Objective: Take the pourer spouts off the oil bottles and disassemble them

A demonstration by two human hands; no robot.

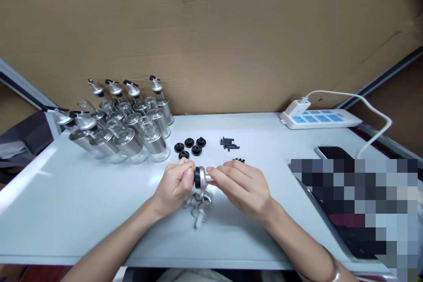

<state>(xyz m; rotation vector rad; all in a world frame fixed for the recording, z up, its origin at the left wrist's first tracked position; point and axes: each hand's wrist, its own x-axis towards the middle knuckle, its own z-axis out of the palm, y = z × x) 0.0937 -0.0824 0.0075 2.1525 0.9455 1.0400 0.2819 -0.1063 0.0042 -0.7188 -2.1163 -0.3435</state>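
Between my two hands is a silver pourer spout with a black stopper base, lying on its side above the table. My left hand is closed around the black base end, thumb on top. Fingers of my right hand are pressed together on the narrow silver spout end; their undersides are hidden. Just below the hands, several loose silver spout parts lie in a small pile. Beyond them are several round black stoppers, thin black levers and small black pieces partly behind my right hand.
Glass bottles with steel bands crowd the left back; several carry pourers. At the back right sits a power strip with a charger and white cable. A phone and a blurred-out screen lie right. Cardboard walls the back.
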